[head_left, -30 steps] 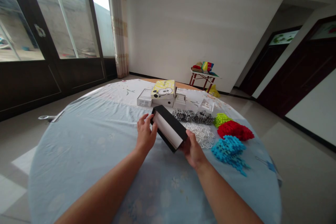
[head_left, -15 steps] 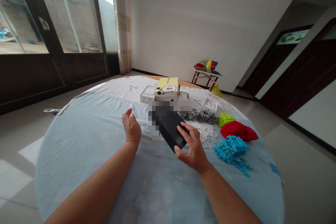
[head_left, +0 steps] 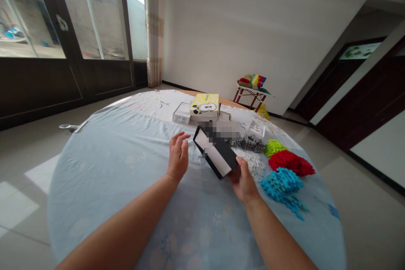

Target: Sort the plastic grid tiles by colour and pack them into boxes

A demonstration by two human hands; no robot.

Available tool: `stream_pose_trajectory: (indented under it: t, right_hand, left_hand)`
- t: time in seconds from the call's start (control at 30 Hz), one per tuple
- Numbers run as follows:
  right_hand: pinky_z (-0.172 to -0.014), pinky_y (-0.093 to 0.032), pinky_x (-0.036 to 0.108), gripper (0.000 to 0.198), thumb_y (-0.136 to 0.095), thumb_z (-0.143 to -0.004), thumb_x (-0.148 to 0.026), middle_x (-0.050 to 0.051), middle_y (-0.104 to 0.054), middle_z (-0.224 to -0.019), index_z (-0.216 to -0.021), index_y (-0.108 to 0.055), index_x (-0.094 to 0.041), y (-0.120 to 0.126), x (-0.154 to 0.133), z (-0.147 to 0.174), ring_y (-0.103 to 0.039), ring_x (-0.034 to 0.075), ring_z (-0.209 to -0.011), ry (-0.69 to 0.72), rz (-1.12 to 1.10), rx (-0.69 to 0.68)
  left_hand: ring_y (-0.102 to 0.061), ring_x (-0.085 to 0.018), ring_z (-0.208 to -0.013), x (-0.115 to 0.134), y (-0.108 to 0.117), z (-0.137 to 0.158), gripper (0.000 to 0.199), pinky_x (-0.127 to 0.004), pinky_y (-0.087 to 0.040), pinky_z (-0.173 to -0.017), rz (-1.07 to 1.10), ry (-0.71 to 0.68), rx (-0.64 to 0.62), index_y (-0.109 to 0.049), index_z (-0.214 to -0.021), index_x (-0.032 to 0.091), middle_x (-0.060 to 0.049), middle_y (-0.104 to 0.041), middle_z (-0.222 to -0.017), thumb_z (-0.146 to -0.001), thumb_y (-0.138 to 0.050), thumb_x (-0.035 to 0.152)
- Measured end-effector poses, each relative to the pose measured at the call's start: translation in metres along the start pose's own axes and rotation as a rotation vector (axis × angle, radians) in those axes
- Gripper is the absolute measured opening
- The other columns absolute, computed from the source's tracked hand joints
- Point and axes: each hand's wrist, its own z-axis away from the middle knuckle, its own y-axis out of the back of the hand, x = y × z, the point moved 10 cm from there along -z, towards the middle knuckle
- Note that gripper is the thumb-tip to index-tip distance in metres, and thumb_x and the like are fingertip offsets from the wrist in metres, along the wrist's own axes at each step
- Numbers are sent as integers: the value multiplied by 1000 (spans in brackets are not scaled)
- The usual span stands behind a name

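Box: the black box [head_left: 216, 152] was held above the table, a little in front of the person and near the middle of the view.
Box axis: its long axis ran from far-left to near-right; the far end pointed toward the yellow carton [head_left: 205, 104], the near end toward the right hand.
Box shape: long and flat, with straight edges and sharp corners; it was tilted, so that a white face inside the black frame looked up and left. A part of it was blurred.
Box material: looked like smooth, matte cardboard.
Right hand: the right hand [head_left: 243, 179] gripped the near end of the box, with fingers closed under and around it.
Left hand: the left hand [head_left: 178, 156] was open, with fingers loosely curved, just beside the far-left end of the box; whether it touched the box I cannot tell.
Table: the round table [head_left: 104, 164] was covered with a pale blue cloth, thin and wrinkled, with faint flowers.
Piles: right of the box lay heaps of small plastic lattice pieces: white [head_left: 254, 163], grey [head_left: 249, 143], green [head_left: 274, 147], red [head_left: 291, 163] and blue [head_left: 281, 184].
Cartons: the yellow carton sat on white boxes [head_left: 181, 114] at the far side.
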Motion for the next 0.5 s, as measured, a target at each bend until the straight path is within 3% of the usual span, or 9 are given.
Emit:
stream_pose_trajectory:
  t: [0.13, 0.5]
  right_hand:
    - [-70, -52, 31, 32, -56, -73, -43, 1, -69, -89, -93, -61, -19, -7, 2, 3, -61, 22, -90, -41, -57, -20]
    - [-73, -50, 31, 30, -60, -69, -42, 2, -69, -90, -89, -63, -19, -10, 9, 5, -60, 23, -93, -64, -73, -23]
  left_hand:
    - [-41, -21, -114, 2, -13, 4, 30, -40, -30, -100, -23, 10, -89, -58, -105, 22, -8, -48, -118, -89, -33, 29]
    - [-41, -21, -115, -5, -17, 6, 33, -39, -30, -100, -22, 67, -114, -57, -110, 21, -9, -48, -118, -89, -33, 30]
